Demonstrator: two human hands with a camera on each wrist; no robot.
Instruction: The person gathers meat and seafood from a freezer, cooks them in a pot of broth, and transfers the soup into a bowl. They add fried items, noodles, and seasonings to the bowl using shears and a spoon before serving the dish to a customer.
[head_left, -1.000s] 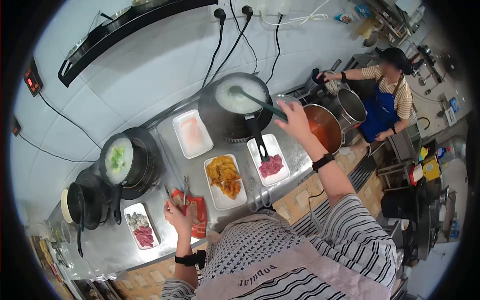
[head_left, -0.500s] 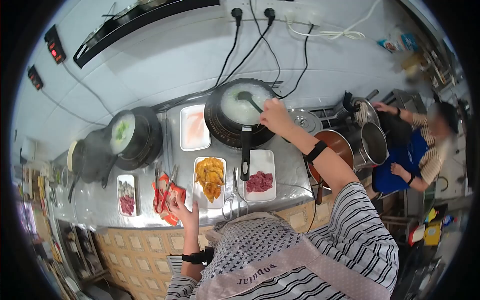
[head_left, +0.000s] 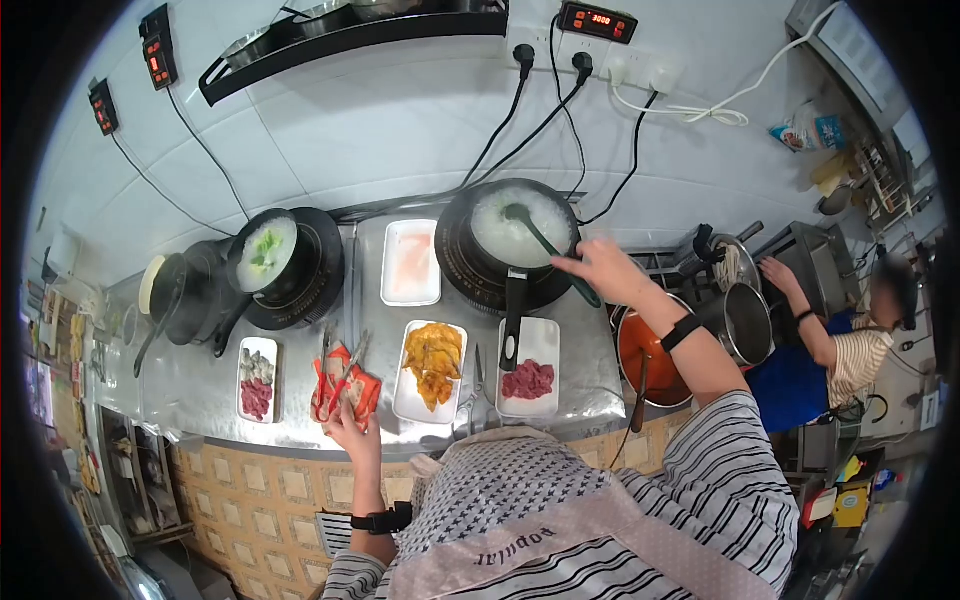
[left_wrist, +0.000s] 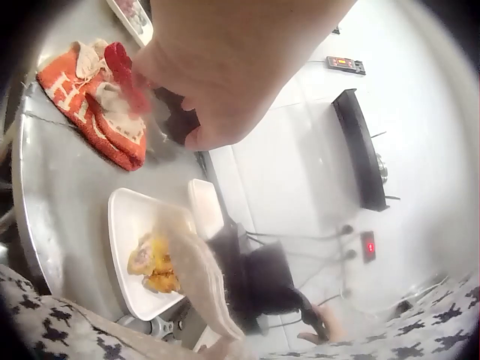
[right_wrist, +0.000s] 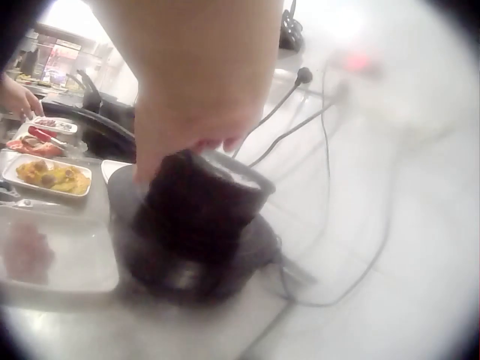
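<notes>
My right hand [head_left: 612, 272] holds the handle of a dark green ladle [head_left: 545, 243] with the index finger stretched along it. The ladle's head rests in whitish, bubbling liquid in a black saucepan [head_left: 515, 290] on a round black hob [head_left: 460, 265]. In the right wrist view, that hand [right_wrist: 199, 105] hangs right over the pan. My left hand [head_left: 352, 435] holds red-handled metal tongs [head_left: 347, 380] over a folded red cloth [head_left: 370, 395] on the counter. The same cloth [left_wrist: 90, 120] shows beyond the left hand [left_wrist: 217, 75] in the left wrist view, where the tongs are blurred.
Near the tongs stand trays of yellow marinated meat [head_left: 432, 365], red meat [head_left: 528, 380], mixed raw food [head_left: 258, 380] and a pale slice [head_left: 410, 262]. Another saucepan [head_left: 266, 260] holds greens. Scissors [head_left: 480, 385] lie between trays. Large pots [head_left: 650, 350] and another person [head_left: 850, 360] are at right.
The head view has shifted, so the counter lies straighter. My right index finger has straightened along the ladle's handle. My left hand has closed up to the tongs' handles.
</notes>
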